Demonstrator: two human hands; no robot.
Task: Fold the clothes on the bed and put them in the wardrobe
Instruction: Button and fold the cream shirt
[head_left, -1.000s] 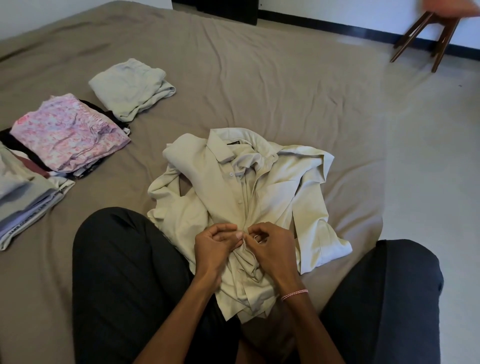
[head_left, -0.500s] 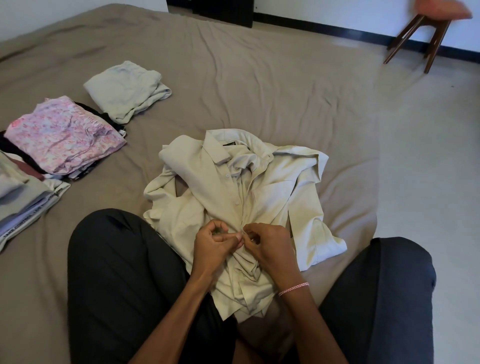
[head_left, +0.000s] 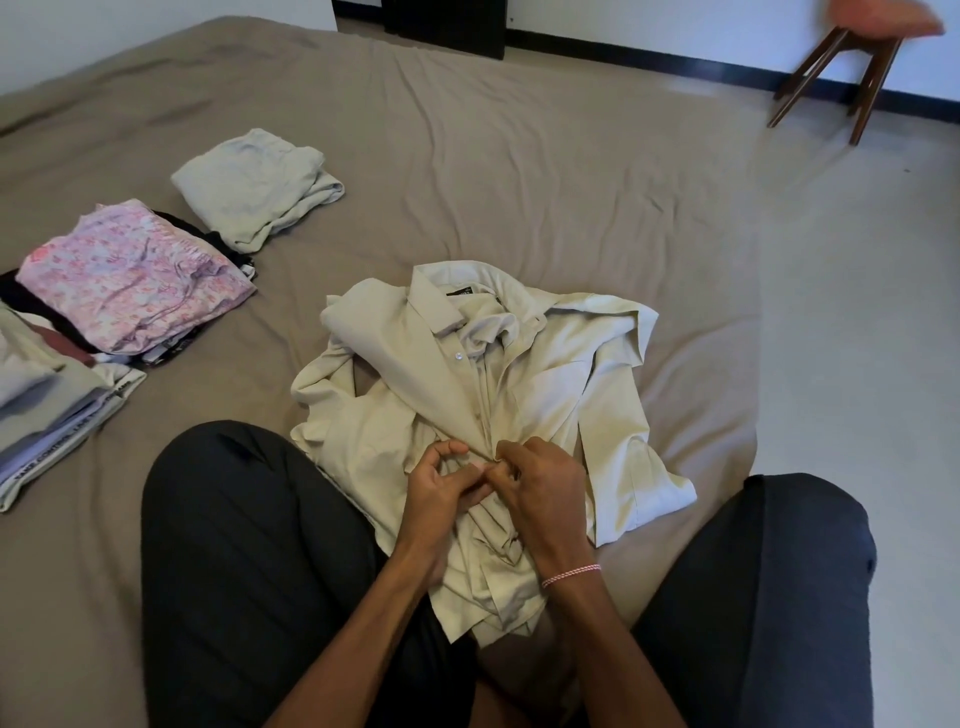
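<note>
Unmoved left grip, right grip: shirt

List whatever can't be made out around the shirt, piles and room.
Head view only.
What the left hand and right hand pinch on the cream shirt: hidden inside their grip.
The collar label text: too small.
The grey pile: cut off by the left edge.
The stool seat: blurred, cut by the top edge.
The wardrobe: out of frame.

- cream shirt: crumpled, collar away from me, on bed; my left hand and right hand pinched its button placket
- pale folded garment, pink floral stack, grey stack: folded, lay to its left
</note>
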